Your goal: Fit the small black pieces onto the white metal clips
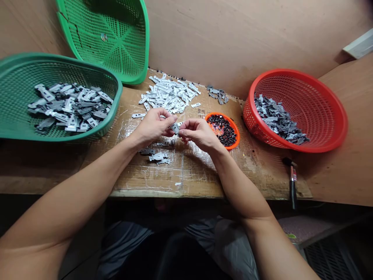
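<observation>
We're pinching a small metal piece point(175, 128) between left hand point(154, 125) and right hand point(201, 134) fingertips above the cardboard point(201, 171), judging it light, stiff, probably slick, best held by its edges.

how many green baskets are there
2. The dark green basket is at the left, holding metal parts; the bright green basket is tilted up behind it, to the right. No other green one shows.

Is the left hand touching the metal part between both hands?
Touching: the head view shows the left hand pinching the metal part at one side.
</observation>
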{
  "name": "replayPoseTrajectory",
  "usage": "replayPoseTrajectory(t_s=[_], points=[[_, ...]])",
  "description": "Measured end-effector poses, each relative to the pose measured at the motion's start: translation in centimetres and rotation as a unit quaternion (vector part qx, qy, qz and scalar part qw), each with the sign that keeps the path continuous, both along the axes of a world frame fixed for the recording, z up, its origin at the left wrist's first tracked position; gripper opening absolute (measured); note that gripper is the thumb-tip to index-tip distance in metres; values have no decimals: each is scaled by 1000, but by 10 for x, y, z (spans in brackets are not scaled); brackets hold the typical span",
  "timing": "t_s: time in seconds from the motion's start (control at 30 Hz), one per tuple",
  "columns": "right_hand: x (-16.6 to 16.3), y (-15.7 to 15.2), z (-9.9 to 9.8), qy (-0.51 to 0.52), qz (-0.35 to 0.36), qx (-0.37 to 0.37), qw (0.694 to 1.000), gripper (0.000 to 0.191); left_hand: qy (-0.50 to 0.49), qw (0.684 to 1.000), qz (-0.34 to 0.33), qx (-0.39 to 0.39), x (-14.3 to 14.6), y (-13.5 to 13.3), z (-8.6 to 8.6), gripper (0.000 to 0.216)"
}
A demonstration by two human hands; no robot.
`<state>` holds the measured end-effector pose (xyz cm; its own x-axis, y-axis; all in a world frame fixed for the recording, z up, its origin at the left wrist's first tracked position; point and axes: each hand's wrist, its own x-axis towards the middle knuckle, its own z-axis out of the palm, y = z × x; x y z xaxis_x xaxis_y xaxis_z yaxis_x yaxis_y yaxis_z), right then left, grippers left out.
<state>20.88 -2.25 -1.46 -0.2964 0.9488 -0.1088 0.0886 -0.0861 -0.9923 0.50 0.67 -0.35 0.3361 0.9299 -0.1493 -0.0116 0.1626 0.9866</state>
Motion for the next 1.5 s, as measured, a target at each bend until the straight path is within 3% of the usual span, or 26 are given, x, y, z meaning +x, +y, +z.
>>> replayPoseTrajectory(t_s=[0.2,0.33,0.4,0.5,0.67,0.73,0.83,0.9,1.03,1.1,1.2,1.5], points=[[4,3,0,-33,-4,-13,999,35,23,999,16,-23,2,0,0,24],[39,10,9,-167,-79,55,981,20,52,997,33,-46,0,3,-1,20],[64,12,19,-270,-93,86,954,14,67,996,37,-56,-2,5,0,18],[87,8,33,-402,-12,95,911,13,82,993,35,-72,-5,9,2,14],[83,-3,45,-583,107,110,798,16,94,992,36,-82,-8,12,4,14],[83,-7,50,-630,114,104,761,17,97,991,32,-84,-9,13,4,16],[91,-11,57,-670,48,70,737,14,98,991,31,-82,-10,15,3,18],[98,-13,58,-677,-3,53,734,10,96,992,35,-73,-11,16,2,19],[97,-12,49,-656,23,72,751,22,93,994,27,-55,-13,19,-1,25],[92,-12,42,-688,35,71,722,27,86,995,28,-46,-14,19,-2,27],[82,-12,36,-720,56,85,687,14,77,996,31,-40,-16,20,-3,27],[18,-12,27,-605,79,184,771,17,80,996,37,-33,-18,23,-4,29]])
